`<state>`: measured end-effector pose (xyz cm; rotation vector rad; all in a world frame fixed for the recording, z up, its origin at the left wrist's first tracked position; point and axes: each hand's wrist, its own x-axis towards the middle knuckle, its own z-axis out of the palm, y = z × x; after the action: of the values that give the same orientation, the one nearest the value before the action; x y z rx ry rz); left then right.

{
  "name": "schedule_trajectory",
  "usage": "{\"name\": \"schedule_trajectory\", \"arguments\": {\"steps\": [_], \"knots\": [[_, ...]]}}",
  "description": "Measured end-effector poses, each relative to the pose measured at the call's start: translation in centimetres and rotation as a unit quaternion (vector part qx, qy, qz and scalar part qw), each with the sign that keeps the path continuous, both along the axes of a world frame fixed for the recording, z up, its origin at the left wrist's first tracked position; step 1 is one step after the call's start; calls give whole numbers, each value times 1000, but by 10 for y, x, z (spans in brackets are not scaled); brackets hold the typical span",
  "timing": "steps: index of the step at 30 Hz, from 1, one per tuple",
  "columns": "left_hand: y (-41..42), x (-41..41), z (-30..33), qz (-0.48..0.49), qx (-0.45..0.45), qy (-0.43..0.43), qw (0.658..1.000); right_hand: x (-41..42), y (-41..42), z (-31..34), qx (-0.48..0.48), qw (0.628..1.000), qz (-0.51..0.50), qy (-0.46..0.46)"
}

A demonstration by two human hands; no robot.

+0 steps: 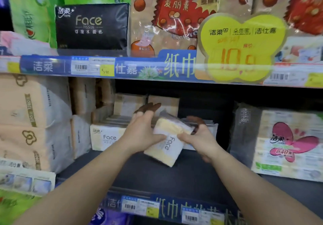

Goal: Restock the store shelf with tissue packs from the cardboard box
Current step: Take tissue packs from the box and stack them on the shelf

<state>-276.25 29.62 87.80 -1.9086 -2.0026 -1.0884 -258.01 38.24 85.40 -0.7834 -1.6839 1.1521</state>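
Left hand point(142, 128) flat on the left side of the pack point(167, 142), fingers straight and close, thumb under its edge. Right hand point(197, 137) on the right side, thumb across the front by the word "Face", fingers curled round the back. Held between both hands, tilted, one corner pointing down, just above the dark shelf point(157, 170). Yellow and white, soft and shiny.

Just behind the hands, a low row point(106, 137) of the same packs, lying flat, touching the held one or very near it; hard to tell which. More pale packs point(129, 104) stacked further back in the dark.

To the left, tall peach bundles point(31, 120) standing side by side. To the right, a big white bundle point(288, 142) with a pink butterfly and "840" on it.

Above, a blue strip point(122, 67) with price tags along the upper shelf edge. A yellow butterfly-shaped sign point(241, 50) showing "10.9" hanging in front of it. On the upper shelf, a black "Face" pack point(92, 26), green packs point(35, 9) to its left, brown bundles point(166, 20) with red candy pictures to its right.

Below, another blue strip point(166, 207) with tags at the front edge of the dark shelf.
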Motion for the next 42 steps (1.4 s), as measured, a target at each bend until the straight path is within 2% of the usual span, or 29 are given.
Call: {"name": "schedule_trajectory", "arguments": {"steps": [3, 5, 7, 9, 11, 12, 14, 15, 18, 20, 23, 25, 27, 31, 35, 39, 42], "knots": [[4, 6, 6, -2, -121, 87, 989, -17, -8, 11, 108, 990, -4, -91], [5, 0, 3, -19, -173, 70, 982, -28, -13, 10, 107, 987, 27, -113], [1, -14, -3, -47, -164, -37, 985, -30, -15, 9, 105, 987, 40, -117], [-4, -32, -15, -71, -142, -179, 971, -20, -11, 5, 99, 987, 10, -127], [-9, -47, -36, -95, -118, -324, 934, -6, -5, -7, 31, 990, 2, -139], [-11, -51, -49, -108, -115, -377, 913, -1, -1, -17, -15, 987, 33, -154], [-14, -53, -71, -135, -139, -439, 877, -1, 0, -39, -81, 967, 123, -208], [-15, -51, -78, -143, -154, -448, 869, -5, 1, -49, -87, 957, 138, -238], [-10, -53, -83, -138, -166, -448, 867, -19, 6, -64, -54, 962, 93, -251], [-7, -54, -83, -108, -162, -431, 881, -24, 8, -66, -48, 967, 66, -240], [-6, -52, -85, 54, -104, -341, 933, -26, 10, -67, -40, 974, 40, -217], [-4, -52, -86, 118, -44, -301, 945, -32, 14, -67, -39, 977, 4, -211], [0, -53, -89, 105, -17, -314, 943, -40, 18, -66, -40, 979, -24, -198], [7, -52, -92, 43, -49, -352, 934, -57, 20, -67, -68, 984, -53, -155], [8, -55, -94, 26, -78, -341, 937, -62, 15, -69, -27, 971, -104, -212], [5, -55, -97, 27, -86, -327, 941, -63, 18, -71, 18, 937, -121, -327], [5, -52, -99, -2, -118, -273, 955, -61, 17, -71, 29, 912, -129, -388]]}}
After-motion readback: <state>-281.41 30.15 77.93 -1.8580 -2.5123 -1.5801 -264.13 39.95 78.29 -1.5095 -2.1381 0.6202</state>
